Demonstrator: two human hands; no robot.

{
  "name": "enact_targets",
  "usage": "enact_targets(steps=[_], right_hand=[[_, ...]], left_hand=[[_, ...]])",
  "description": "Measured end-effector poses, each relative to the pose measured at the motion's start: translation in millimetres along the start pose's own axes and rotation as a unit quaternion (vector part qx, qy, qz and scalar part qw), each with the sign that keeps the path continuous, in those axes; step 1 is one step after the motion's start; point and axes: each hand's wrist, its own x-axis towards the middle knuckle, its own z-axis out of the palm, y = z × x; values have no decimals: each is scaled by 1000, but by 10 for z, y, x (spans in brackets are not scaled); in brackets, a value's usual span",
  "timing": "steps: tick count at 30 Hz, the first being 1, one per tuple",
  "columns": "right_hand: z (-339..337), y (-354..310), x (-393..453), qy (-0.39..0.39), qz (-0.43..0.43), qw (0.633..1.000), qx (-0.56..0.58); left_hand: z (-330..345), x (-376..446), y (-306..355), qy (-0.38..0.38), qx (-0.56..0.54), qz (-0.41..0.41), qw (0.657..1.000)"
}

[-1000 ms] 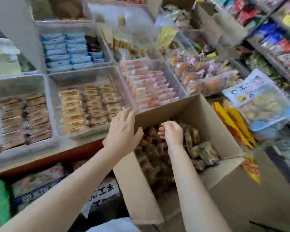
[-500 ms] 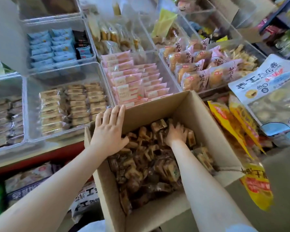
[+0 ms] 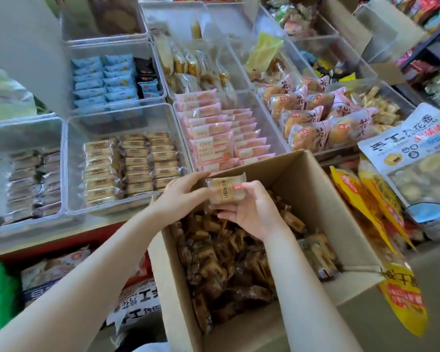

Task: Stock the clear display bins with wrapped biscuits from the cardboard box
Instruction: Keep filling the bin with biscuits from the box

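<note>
Though heaped, box (image 3: 323, 204) of biscuits (image 3: 226, 260)

Tan wrapped biscuit (image 3: 225, 190), brown cardboard box (image 3: 315, 199)

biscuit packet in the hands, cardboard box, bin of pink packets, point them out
biscuit packet (image 3: 225, 191), head view, middle of its label.
cardboard box (image 3: 323, 199), head view, bare inner right wall.
bin of pink packets (image 3: 269, 123), head view, clear right wall.

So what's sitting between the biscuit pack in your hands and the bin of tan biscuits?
In the head view, only the left hand and the cardboard box's far-left corner lie between the held pack and that bin; nothing else.
</note>
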Motion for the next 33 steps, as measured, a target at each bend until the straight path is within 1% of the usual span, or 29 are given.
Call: enact_targets(steps=[1,2,5,7,9,10,12,13,15,17,18,20,22,23,25,27,28,29,31,33], right_hand=[[153,1,-22,-19,-13,1000,10],[304,12,-23,-22,-29,999,4],[798,89,52,-26,-80,995,-44],[1204,214,140,-27,-100,991,-87],[1621,420,271,0,-121,980,-157],[1895,582,381,17,-132,971,-197],[2281,846,537,36,-167,951,-259],[2500,991,627,33,-184,939,-288],[2920,1233,778,19,-192,923,-334],[3312,1417,931,-14,-157,913,-377],[3478,1491,1022,-35,-131,901,-412],[3767,1632,1271,-72,-84,865,-490],[4030,1794,1533,-83,-63,838,-536],[4135,1872,1662,-69,-61,837,-540],[4335,1998,1894,-15,-72,847,-527],[4487,2117,2140,31,-99,845,-525],[4554,2183,2263,37,-114,836,-535],[4619,2256,2374,30,-127,823,-553],[4695,2431,2574,10,-136,785,-604],[4715,2596,2713,-6,-128,736,-665]], left_hand=[[-85,-63,-5,7,-114,-3,993],[-151,-127,-33,24,-191,0,981],[-327,-301,-175,63,-323,7,944],[-474,-439,-274,83,-376,4,923],[-687,-605,-389,129,-384,10,914],[-869,-696,-549,171,-372,15,912],[-1158,-847,-749,243,-310,29,919],[-1340,-933,-922,267,-277,35,923],[-1709,-1094,-1338,292,-222,12,930],[-2069,-1253,-1804,318,-198,-20,927],[-2225,-1337,-2033,330,-183,-29,926],[-2492,-1492,-2462,349,-154,-45,923],[-2690,-1610,-2930,381,-138,-69,912],[-2768,-1647,-3178,398,-106,-85,907],[-2898,-1729,-3615,394,19,-148,907],[-2941,-1798,-3902,346,114,-207,908],[-2929,-1814,-3993,318,150,-216,911],[-2912,-1824,-4038,297,180,-215,913],[-2901,-1838,-4053,267,208,-206,918],[-2912,-1850,-4050,250,214,-200,923]])
